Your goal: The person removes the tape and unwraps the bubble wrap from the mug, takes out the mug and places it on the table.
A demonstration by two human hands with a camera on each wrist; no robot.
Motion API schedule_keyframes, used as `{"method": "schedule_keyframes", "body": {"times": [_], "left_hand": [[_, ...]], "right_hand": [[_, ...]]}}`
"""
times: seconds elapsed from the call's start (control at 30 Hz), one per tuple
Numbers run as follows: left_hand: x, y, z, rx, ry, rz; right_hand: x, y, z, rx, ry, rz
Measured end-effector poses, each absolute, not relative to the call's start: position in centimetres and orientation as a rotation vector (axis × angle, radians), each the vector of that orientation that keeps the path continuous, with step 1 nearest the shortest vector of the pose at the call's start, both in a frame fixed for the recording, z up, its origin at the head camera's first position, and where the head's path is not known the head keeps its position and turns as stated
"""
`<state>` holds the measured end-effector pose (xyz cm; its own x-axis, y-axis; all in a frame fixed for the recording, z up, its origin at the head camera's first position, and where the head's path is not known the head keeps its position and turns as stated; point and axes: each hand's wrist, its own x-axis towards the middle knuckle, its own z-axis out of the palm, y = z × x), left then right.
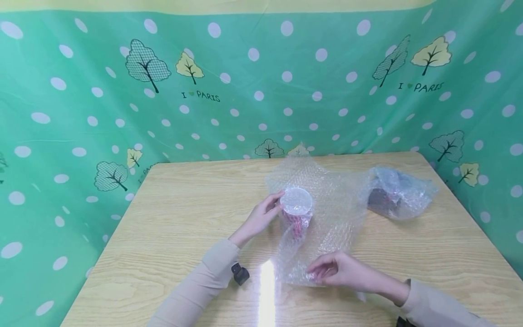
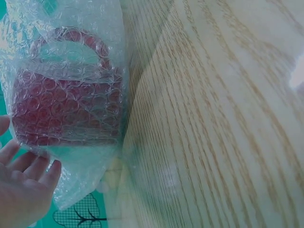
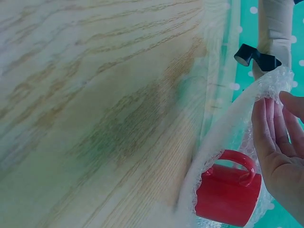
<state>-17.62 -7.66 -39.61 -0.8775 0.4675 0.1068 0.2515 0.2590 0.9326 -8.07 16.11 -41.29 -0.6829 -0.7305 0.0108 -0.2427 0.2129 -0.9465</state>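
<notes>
A red mug (image 3: 228, 194) with a loop handle stands on a sheet of bubble wrap (image 1: 335, 204), a layer of which covers its side in the left wrist view. Seen from the head, its pale round end (image 1: 296, 201) faces up. My left hand (image 1: 263, 215) touches the wrapped mug from the left, fingers fairly straight against its side. Closer to me, the right hand (image 1: 343, 272) pinches the near edge of the bubble wrap between thumb and fingers. The raised wrap curves beside the mug in the right wrist view.
At the right of the wooden table (image 1: 184, 204) lies another bundle (image 1: 400, 193) in bluish, clear bubble wrap, with something dark inside. A small black device (image 1: 240, 274) is at the left wrist. Behind the table hangs a green dotted curtain (image 1: 245, 113).
</notes>
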Motion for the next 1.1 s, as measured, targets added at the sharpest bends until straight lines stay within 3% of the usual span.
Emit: {"method": "schedule_keyframes", "body": {"times": [1.1], "left_hand": [[-17.5, -7.6, -39.5, 0.647, 2.338, 1.669]], "right_hand": [[-9.5, 17.0, -38.7, -1.002, 2.152, -1.546]]}}
